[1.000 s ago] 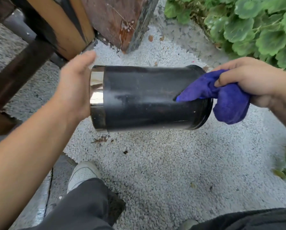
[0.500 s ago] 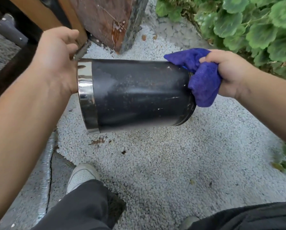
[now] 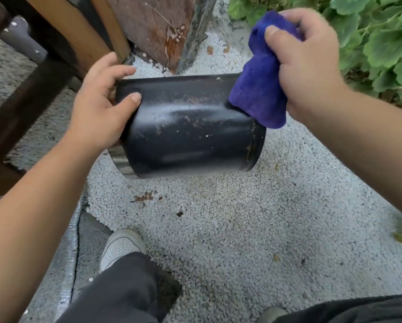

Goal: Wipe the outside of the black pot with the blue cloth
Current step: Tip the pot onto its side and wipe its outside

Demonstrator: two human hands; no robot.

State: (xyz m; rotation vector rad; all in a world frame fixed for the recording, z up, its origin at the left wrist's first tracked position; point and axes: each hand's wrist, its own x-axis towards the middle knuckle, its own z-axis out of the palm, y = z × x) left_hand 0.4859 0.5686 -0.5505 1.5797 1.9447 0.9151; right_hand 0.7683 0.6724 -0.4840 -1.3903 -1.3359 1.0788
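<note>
Blue cloth point(image 3: 262, 89) now higher; black pot point(image 3: 190, 127) rim perhaps hidden.

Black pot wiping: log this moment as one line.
left hand grips black pot | right hand holds blue cloth on pot | specks remain

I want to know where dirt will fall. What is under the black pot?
Under the black pot, held sideways in the air by the left hand, lies pale gravel with dry leaf bits. The patch directly beneath is hidden.

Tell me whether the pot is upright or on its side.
On its side. The pot is held off the gravel with its long axis horizontal, the left hand gripping its silver-rimmed end and the cloth at the other.
</note>
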